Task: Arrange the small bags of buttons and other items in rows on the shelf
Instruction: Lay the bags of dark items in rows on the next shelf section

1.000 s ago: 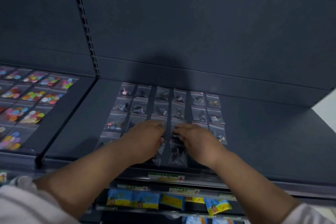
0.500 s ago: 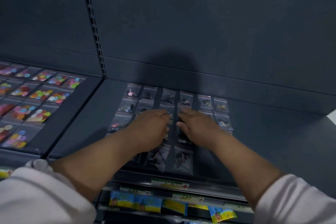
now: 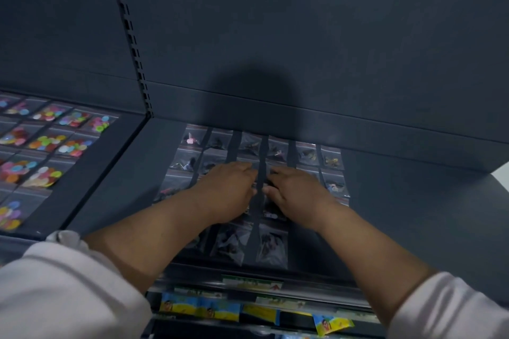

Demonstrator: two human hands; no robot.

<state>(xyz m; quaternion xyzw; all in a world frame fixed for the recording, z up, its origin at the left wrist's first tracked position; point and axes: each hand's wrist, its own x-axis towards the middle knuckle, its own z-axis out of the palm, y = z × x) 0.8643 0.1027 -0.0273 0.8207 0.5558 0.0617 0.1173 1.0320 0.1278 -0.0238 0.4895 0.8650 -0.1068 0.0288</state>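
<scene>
Small clear bags of dark trinkets (image 3: 333, 159) lie in rows and columns on the dark shelf (image 3: 413, 215). My left hand (image 3: 228, 190) and my right hand (image 3: 298, 192) rest palm down side by side on the middle bags, fingers flat and pointing toward the back wall, fingertips nearly touching each other. The bags under both palms are hidden. Two more bags (image 3: 271, 245) lie near the front edge, between my forearms.
On the neighbouring shelf to the left lie rows of bags of colourful buttons (image 3: 46, 143). A slotted upright (image 3: 132, 44) divides the two bays. Below the front edge run a price-label strip (image 3: 250, 282) and yellow-blue packets (image 3: 198, 308) on a lower shelf.
Both hands have slid away from me, from the front rows toward the middle rows of bags, staying side by side. The front bags now show behind my wrists.
</scene>
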